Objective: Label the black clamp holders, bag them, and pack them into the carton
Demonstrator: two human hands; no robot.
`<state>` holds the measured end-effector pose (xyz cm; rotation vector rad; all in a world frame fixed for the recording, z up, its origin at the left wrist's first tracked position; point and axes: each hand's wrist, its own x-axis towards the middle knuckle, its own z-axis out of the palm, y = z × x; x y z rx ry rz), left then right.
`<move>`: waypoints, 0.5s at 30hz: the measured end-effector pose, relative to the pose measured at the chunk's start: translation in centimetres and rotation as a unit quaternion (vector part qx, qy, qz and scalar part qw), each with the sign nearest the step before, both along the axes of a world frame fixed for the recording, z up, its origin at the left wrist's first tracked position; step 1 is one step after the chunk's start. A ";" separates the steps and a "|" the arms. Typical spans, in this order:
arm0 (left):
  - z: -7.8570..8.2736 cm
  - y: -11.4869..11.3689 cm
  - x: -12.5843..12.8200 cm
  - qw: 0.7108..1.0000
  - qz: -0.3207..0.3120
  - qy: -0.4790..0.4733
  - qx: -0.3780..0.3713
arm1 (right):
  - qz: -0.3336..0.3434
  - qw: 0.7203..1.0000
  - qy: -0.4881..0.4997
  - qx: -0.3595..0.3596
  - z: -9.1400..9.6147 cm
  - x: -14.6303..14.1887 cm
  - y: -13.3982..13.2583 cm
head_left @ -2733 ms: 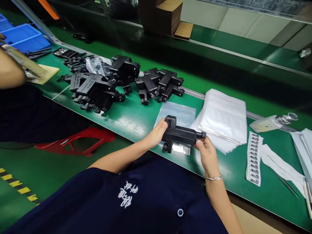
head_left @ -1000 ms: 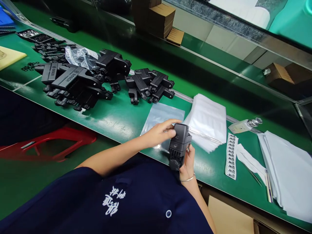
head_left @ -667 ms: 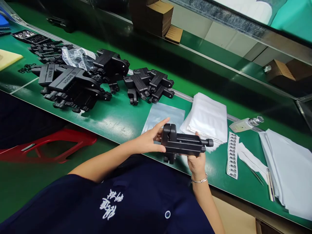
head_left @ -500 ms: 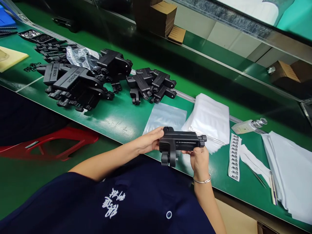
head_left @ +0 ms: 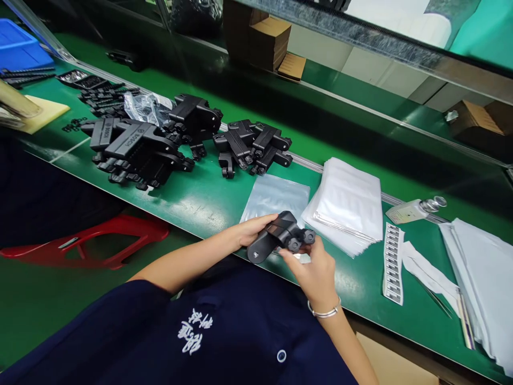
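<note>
A black plastic clamp part [head_left: 280, 235] is held between both hands above the near edge of the green bench. My left hand [head_left: 250, 231] grips its left end, fingers curled round it. My right hand [head_left: 315, 270] pinches the right end with the small round knobs. Under the part lies a single clear plastic bag [head_left: 276, 197], flat on the bench. A stack of white bags [head_left: 347, 204] sits just to the right.
Heaps of the same black parts [head_left: 136, 149] [head_left: 250, 145] lie at the back left. A label strip [head_left: 393, 263], a small bottle [head_left: 414, 209] and sheets [head_left: 481, 267] lie to the right. Cardboard boxes [head_left: 268, 37] stand behind. A red stool [head_left: 92, 247] is below left.
The black part has been turned over several times in my hands; from lying lengthwise it is now tilted, one end pointing toward me. My right hand shifted to its knob end.
</note>
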<state>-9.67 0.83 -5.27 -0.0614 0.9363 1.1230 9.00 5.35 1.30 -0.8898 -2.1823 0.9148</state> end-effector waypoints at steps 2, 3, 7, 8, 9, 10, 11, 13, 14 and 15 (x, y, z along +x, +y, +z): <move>-0.2 0.5 0.3 1.000 -0.001 -0.002 0.017 | 0.013 0.997 -0.016 0.068 0.3 -0.3 -0.8; -0.2 0.7 0.5 1.000 -0.004 -0.006 0.028 | 0.018 0.996 -0.022 0.083 0.4 -0.4 -1.1; -0.2 1.0 0.7 0.998 -0.021 -0.004 0.066 | 0.068 0.996 -0.042 0.049 0.4 1.0 0.1; -0.1 0.9 0.6 0.998 -0.021 0.018 0.062 | 0.080 0.996 -0.042 0.021 0.3 2.1 1.3; 0.0 0.8 0.3 0.997 -0.015 0.053 0.054 | 0.068 0.997 -0.038 -0.006 0.2 3.7 2.8; 0.2 0.7 0.0 0.993 -0.008 0.103 0.050 | 0.031 0.998 -0.039 -0.032 0.0 5.7 4.6; 0.4 0.5 -0.5 0.985 -0.001 0.165 0.050 | -0.050 0.997 -0.046 -0.047 -0.2 8.1 6.4; 0.5 0.1 -1.8 0.945 0.003 0.319 0.077 | -0.298 0.941 -0.159 -0.038 -0.9 13.6 9.7; 0.4 -0.1 -2.5 0.912 -0.003 0.401 0.090 | -0.364 0.894 -0.252 -0.066 -1.3 16.3 10.8; 0.3 -0.1 -3.2 0.870 -0.004 0.485 0.093 | -0.406 0.862 -0.291 -0.090 -1.8 18.7 11.5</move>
